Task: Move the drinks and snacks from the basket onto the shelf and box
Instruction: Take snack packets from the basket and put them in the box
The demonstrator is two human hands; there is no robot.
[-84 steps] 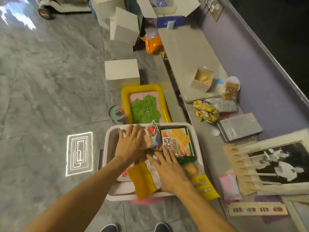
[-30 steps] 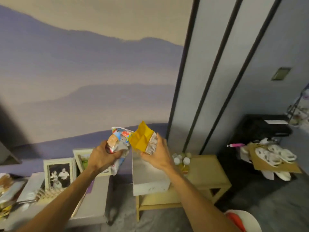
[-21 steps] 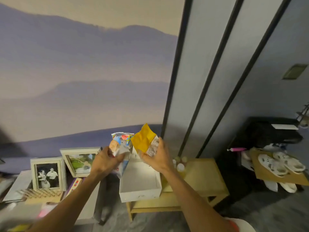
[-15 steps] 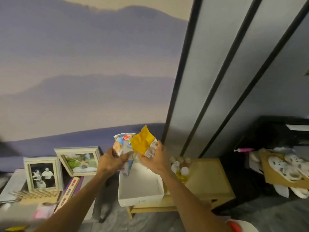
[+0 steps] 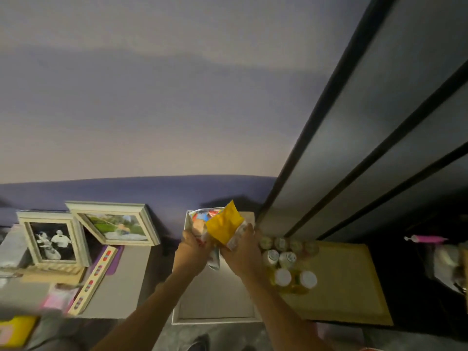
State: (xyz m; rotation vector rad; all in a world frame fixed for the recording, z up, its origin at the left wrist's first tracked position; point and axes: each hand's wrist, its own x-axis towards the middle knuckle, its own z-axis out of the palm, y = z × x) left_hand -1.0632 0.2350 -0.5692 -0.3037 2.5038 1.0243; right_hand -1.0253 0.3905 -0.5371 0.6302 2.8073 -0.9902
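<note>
Now both hands over white box's (image 5: 215, 300) far end: left hand (image 5: 192, 252) fingers clasp colourful snack bag (image 5: 201, 219), right hand (image 5: 244, 252) fingers clasp yellow packet (image 5: 224, 225); bottles (image 5: 286, 262) just beside.

You can read no lettering here: print on the crinkled yellow snack packet (image 5: 224, 225) is too blurred.

- I read this as a home, a lived-in room.
- Two framed photos (image 5: 53, 239) (image 5: 116, 228) lean against a painted purple wall (image 5: 152, 110).
- A low wooden shelf (image 5: 342, 287) carries small bottles (image 5: 282, 277).
- Dark tall panels (image 5: 379, 122) look to me like wardrobe doors.
</note>
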